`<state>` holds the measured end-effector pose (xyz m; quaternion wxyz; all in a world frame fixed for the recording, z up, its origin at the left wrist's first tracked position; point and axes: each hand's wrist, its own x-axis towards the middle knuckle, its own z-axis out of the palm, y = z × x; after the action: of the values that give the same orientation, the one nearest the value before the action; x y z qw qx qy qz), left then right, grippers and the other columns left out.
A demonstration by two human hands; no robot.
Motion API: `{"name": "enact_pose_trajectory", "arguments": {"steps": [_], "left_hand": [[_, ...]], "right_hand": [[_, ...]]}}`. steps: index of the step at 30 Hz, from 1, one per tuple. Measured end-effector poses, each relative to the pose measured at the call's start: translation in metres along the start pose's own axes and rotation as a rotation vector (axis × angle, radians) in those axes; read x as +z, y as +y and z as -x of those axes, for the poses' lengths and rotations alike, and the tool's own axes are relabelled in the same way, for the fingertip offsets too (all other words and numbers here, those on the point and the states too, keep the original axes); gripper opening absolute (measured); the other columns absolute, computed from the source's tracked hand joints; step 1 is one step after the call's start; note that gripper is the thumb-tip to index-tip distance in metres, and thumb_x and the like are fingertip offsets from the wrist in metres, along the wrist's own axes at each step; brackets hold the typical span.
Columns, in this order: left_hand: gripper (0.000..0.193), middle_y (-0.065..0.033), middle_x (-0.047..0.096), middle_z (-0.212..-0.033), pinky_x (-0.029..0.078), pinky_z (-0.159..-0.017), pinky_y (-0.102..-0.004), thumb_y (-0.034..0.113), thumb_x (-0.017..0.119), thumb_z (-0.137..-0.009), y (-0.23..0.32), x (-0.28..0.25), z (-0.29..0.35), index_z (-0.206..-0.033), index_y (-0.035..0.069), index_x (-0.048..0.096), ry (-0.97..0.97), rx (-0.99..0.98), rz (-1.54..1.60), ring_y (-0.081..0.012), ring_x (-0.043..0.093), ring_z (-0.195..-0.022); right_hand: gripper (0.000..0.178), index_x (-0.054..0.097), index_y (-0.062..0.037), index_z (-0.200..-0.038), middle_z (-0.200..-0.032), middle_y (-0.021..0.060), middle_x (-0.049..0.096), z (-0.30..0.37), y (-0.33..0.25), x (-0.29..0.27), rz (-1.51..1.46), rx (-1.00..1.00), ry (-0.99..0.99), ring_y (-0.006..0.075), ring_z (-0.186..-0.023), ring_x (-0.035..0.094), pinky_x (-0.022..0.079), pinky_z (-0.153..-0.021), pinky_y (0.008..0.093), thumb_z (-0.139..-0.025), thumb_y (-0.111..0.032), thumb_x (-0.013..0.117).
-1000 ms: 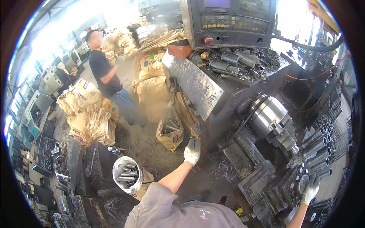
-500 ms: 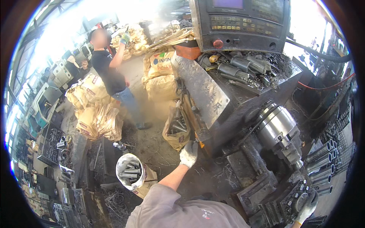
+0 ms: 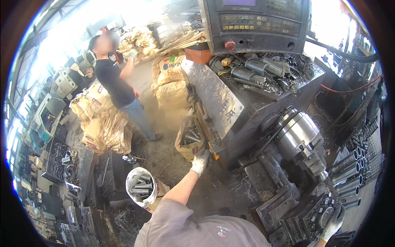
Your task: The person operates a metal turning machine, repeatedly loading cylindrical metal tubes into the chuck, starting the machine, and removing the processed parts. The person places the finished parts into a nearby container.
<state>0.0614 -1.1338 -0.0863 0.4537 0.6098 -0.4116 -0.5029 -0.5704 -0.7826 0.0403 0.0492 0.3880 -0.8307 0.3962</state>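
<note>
My left hand (image 3: 200,163), in a white work glove, reaches out at the middle. Its fingers look loosely stretched and nothing shows in them. Just beyond it stands an open brown paper sack (image 3: 190,152) with dark metal tubes (image 3: 191,135) inside; whether the glove touches the sack is unclear. At the lower right my right hand (image 3: 334,224), in a white glove with grey fingers, is open beside the lathe's tool turret (image 3: 323,217). Left of my left arm, a white-lined sack (image 3: 132,176) holds several short metal tubes (image 3: 142,187).
A lathe chuck (image 3: 302,133) sits at the right, below a control panel (image 3: 255,26). Metal tubes (image 3: 349,173) are stacked at the far right. Another person (image 3: 117,84) stands at the upper left by folded paper sacks (image 3: 109,131). Metal shavings (image 3: 125,222) lie at the lower left.
My left hand has moved slightly left and nearer the sack of tubes. My right hand has barely moved. The other person has lowered a raised gloved hand.
</note>
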Motion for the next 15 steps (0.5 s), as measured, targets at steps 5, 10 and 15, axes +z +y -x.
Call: {"name": "enact_pose_trajectory", "arguments": {"steps": [5,10,15], "left_hand": [[0.031,-0.0031,0.062,-0.070,0.046,-0.050,-0.0339,0.036,0.057,-0.107,-0.021,-0.001,-0.012,-0.094,0.008,0.064,-0.044,-0.107,0.171,-0.0166,0.058,-0.054],[0.033,-0.0051,0.067,-0.077,0.051,-0.056,-0.0341,0.040,0.058,-0.109,-0.028,0.000,-0.006,-0.104,0.008,0.065,-0.021,-0.169,0.278,-0.0186,0.062,-0.058],[0.033,-0.0071,0.069,-0.080,0.053,-0.059,-0.0351,0.040,0.059,-0.107,-0.033,0.019,0.027,-0.110,0.008,0.067,0.030,-0.218,0.298,-0.0206,0.065,-0.061]], "right_hand": [[0.037,0.069,0.0039,-0.131,-0.120,0.0148,0.074,-0.007,0.015,0.004,0.042,-0.029,0.023,0.0242,-0.110,0.068,0.051,-0.103,0.0368,-0.115,-0.028,0.058],[0.036,0.069,0.0030,-0.130,-0.118,0.0151,0.074,-0.002,-0.016,0.003,0.056,-0.027,0.014,0.0247,-0.109,0.067,0.051,-0.102,0.0369,-0.115,-0.028,0.058],[0.035,0.070,0.0024,-0.129,-0.115,0.0152,0.074,0.001,-0.015,-0.001,0.141,0.020,0.043,0.0251,-0.107,0.067,0.051,-0.101,0.0373,-0.115,-0.028,0.058]]}}
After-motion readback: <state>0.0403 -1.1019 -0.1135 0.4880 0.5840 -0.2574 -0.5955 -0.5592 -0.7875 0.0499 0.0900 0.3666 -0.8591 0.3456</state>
